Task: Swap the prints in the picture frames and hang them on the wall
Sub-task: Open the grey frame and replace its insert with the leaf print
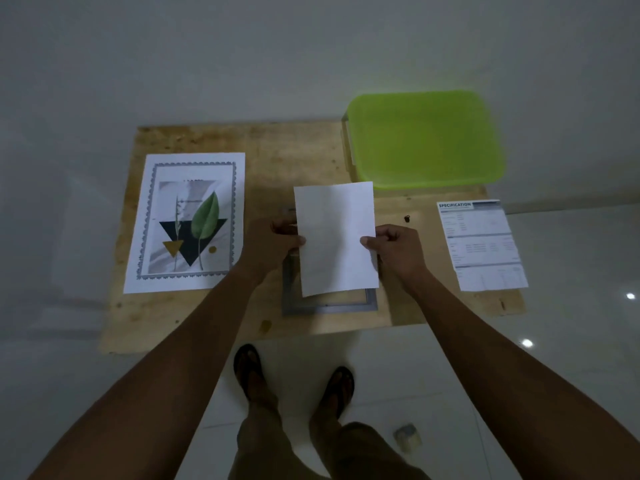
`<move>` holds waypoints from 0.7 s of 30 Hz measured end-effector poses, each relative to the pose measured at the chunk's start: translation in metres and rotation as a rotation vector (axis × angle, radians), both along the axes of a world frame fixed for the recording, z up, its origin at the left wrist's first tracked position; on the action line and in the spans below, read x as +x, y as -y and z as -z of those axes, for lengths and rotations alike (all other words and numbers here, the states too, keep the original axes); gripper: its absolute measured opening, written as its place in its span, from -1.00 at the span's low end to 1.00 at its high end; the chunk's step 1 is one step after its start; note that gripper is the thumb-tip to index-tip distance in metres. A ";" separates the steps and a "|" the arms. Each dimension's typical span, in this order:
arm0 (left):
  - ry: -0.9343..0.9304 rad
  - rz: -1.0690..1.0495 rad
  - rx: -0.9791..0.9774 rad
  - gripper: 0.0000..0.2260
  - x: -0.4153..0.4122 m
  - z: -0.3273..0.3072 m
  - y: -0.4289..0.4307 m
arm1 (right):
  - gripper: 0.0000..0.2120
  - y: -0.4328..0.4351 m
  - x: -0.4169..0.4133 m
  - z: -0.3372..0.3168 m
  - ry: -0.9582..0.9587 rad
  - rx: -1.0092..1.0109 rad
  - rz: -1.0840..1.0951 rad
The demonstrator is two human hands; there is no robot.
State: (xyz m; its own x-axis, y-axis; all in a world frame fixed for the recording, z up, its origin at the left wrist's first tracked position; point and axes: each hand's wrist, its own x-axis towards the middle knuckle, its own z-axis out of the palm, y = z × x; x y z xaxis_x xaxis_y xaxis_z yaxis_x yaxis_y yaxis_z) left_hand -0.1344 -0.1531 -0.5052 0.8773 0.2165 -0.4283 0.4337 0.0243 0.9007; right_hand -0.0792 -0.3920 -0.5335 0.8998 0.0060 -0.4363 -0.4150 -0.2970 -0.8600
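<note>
Both hands (273, 237) (398, 249) grip sheet (336, 237) edges above grey frame (329, 304).

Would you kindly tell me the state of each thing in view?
Frame: flat on the board, partly covered.
Sheet: held over it, blank side up.
Left hand: pinches its left edge.
Right hand: pinches its right edge.
Leaf print: flat, face up, unframed.
Specification sheet: flat, face up.
Green-lidded box: shut.

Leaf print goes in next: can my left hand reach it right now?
Likely yes: the leaf print lies close beside the left hand, nothing between, though that hand pinches the white sheet.
</note>
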 end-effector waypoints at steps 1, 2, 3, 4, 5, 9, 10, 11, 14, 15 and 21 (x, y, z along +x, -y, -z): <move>0.001 -0.010 0.047 -0.63 -0.002 0.005 0.000 | -0.92 -0.001 -0.001 0.006 0.014 -0.029 -0.006; -0.003 -0.035 0.089 -0.63 -0.004 0.010 -0.001 | -0.91 -0.002 -0.002 0.009 0.030 -0.067 -0.017; -0.006 -0.065 0.127 -0.65 -0.005 0.013 -0.001 | -0.90 -0.004 -0.003 0.013 0.045 -0.098 -0.027; -0.007 -0.092 0.166 -0.67 -0.005 0.015 -0.001 | -0.88 -0.005 -0.003 0.015 0.061 -0.123 -0.040; -0.004 -0.111 0.198 -0.68 -0.005 0.018 -0.001 | -0.86 -0.006 -0.003 0.017 0.075 -0.133 -0.049; 0.023 -0.128 0.279 -0.71 -0.005 0.020 -0.001 | -0.84 -0.008 -0.001 0.021 0.092 -0.177 -0.062; 0.035 -0.132 0.298 -0.71 -0.004 0.020 -0.001 | -0.83 -0.008 -0.001 0.019 0.100 -0.188 -0.077; 0.049 -0.137 0.312 -0.71 -0.004 0.019 -0.002 | -0.83 -0.008 -0.001 0.019 0.110 -0.199 -0.095; 0.060 -0.118 0.341 -0.72 -0.005 0.021 -0.004 | -0.90 -0.005 -0.004 0.013 0.130 -0.245 -0.161; 0.053 -0.103 0.349 -0.73 -0.006 0.022 -0.004 | -0.92 -0.003 -0.005 0.012 0.130 -0.266 -0.178; 0.018 -0.030 0.422 -0.72 -0.016 0.038 -0.002 | -0.86 0.003 -0.015 0.011 0.129 -0.347 -0.230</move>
